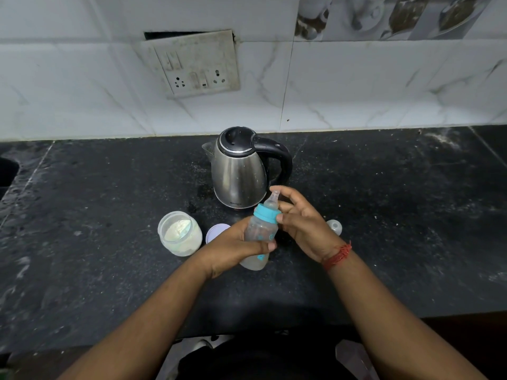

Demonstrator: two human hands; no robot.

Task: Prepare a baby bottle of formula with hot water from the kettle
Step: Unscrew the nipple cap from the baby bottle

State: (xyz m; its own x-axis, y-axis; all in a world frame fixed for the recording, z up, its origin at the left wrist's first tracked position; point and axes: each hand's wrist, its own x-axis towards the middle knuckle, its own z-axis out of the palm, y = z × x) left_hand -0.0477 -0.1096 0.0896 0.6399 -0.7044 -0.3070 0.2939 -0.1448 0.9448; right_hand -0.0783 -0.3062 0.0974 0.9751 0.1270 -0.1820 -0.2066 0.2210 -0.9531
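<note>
the left hand (233, 249) is gripping the baby bottle (259, 237) around its body, tilted above the surface (109, 270), while the right hand (299, 223) is pinching its blue collar (266, 212), perhaps tightening it. just left of the hands, the open formula jar (179, 233) is standing; beyond them, the kettle (241, 171). the bottle's contents are looking cloudy, so mixing seems nearly done.

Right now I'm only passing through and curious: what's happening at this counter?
A person is making up a baby bottle. The left hand grips its body, tilted, while the right hand is at the teal collar and teat. The kettle stands shut behind; an open powder jar sits to the left.
</note>
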